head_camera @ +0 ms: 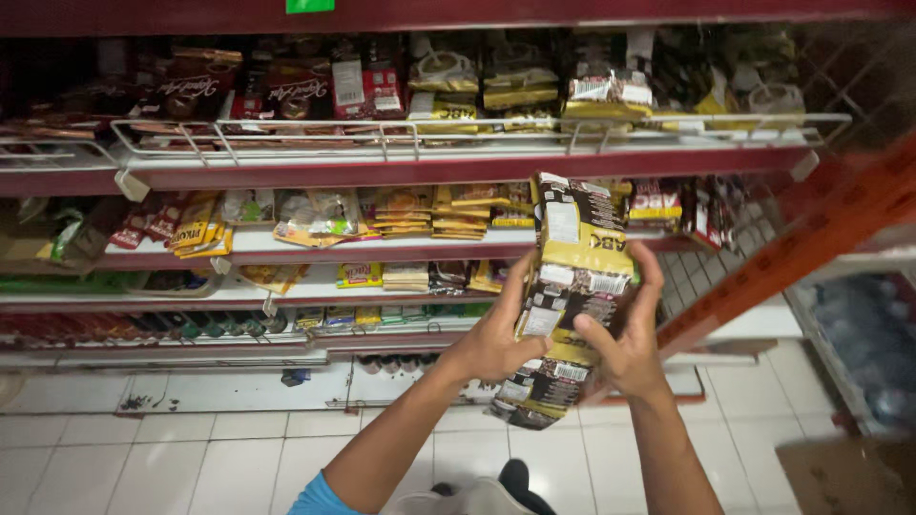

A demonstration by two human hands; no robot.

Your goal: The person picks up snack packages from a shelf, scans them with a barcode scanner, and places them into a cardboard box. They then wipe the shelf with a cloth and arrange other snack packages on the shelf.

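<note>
- Hands first: we see the left hand [496,339] and the right hand [625,348] both clamped on a strip of yellow-and-black sachets [568,286], right of centre in the frame.
- We note the strip stands nearly upright, its lower end hanging below the hands.
- We see red shelves [382,174] packed with packets behind it, and white floor tiles [191,458] at the lower left.

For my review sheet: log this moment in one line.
left hand: holds packet stack | right hand: holds same stack | setting: shop shelves
</note>
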